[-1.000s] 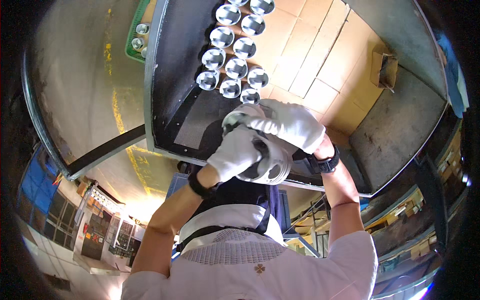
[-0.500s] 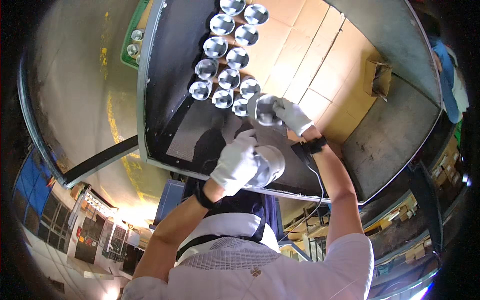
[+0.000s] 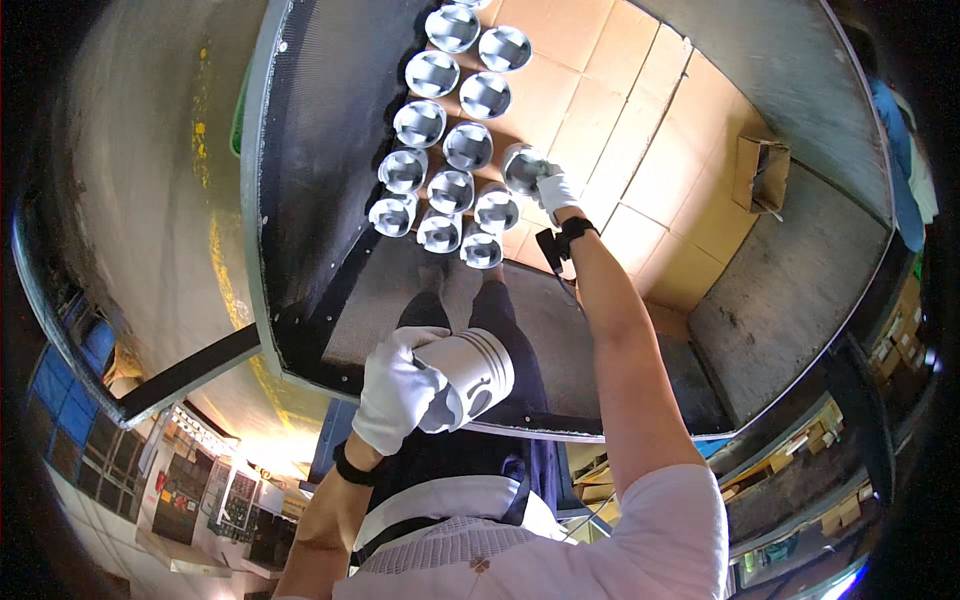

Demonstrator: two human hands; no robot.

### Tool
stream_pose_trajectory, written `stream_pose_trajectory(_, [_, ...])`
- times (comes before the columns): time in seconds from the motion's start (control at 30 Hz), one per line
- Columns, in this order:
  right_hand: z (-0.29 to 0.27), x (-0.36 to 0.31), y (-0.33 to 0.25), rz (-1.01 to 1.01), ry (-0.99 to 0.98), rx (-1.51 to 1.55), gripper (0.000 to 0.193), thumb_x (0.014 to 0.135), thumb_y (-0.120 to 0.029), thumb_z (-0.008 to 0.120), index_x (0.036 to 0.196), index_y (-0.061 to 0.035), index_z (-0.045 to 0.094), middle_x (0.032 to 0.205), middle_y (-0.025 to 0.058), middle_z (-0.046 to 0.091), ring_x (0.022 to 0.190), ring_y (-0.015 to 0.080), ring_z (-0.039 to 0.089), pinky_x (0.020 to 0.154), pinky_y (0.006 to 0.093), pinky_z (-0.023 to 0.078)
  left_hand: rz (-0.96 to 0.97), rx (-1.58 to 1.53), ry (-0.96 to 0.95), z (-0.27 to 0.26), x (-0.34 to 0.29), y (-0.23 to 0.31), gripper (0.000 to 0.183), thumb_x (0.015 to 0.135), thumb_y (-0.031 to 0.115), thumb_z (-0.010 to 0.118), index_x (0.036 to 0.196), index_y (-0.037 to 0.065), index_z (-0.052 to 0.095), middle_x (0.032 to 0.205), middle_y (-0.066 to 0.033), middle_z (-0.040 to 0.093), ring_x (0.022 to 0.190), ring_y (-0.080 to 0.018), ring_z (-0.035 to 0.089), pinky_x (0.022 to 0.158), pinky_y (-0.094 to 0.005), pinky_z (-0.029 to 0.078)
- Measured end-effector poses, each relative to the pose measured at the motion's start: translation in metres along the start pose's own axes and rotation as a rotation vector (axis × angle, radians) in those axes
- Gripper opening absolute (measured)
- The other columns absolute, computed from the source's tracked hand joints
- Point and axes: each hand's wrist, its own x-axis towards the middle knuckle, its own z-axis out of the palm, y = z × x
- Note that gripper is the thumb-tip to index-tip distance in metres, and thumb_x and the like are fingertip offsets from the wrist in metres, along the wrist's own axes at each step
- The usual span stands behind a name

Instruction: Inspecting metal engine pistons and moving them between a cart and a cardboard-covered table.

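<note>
Low at the near edge, my gloved left hand (image 3: 392, 390) is closed round a silver engine piston (image 3: 475, 375), tilted so its ring grooves and pin hole show. Farther out, my gloved right hand (image 3: 558, 192) grips a second piston (image 3: 523, 168) by its side, over the cardboard sheet (image 3: 590, 130). This piston is just right of the rows of standing pistons (image 3: 468, 147), whose round tops face up. Whether its base touches the cardboard I cannot tell. Both wrists wear black bands.
Dark walls enclose the work surface, with a metal rim (image 3: 262, 200) on the left. A small open cardboard box (image 3: 762, 175) stands at the right. Part of a green crate (image 3: 238, 115) shows beyond the left rim. Another person's blue sleeve (image 3: 890, 130) is at the far right.
My right hand has carried its piston away from me, to beside the rows. My left hand has drawn back toward me and left, its piston now plainly visible.
</note>
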Motion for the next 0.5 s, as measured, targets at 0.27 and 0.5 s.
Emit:
stream_pose_trajectory(0.27, [0.031, 0.026, 0.013, 0.004, -0.020, -0.077, 0.025, 0.089, -0.011, 0.051, 0.113, -0.0066, 0.051, 0.070, 0.0107, 0.056, 0.047, 0.0226, 0.053, 0.040, 0.0356, 0.043, 0.006, 0.060, -0.020, -0.003, -0.001, -0.007, 0.040, 0.065, -0.009, 0.066, 0.104, 0.000, 0.063, 0.102, -0.0142, 0.068, 0.090, -0.0220, 0.067, 0.079, -0.0312, 0.054])
stream_pose_trajectory(0.5, [0.026, 0.011, 0.010, 0.094, 0.002, 0.029, 0.032, 0.093, -0.023, 0.053, 0.119, -0.0042, 0.050, 0.079, 0.0138, 0.061, 0.054, 0.0227, 0.057, 0.044, 0.0343, 0.047, 0.063, 0.072, -0.033, -0.003, 0.000, -0.013, 0.042, 0.067, -0.010, 0.068, 0.107, 0.000, 0.061, 0.105, -0.0124, 0.068, 0.093, -0.0196, 0.067, 0.081, -0.0287, 0.054])
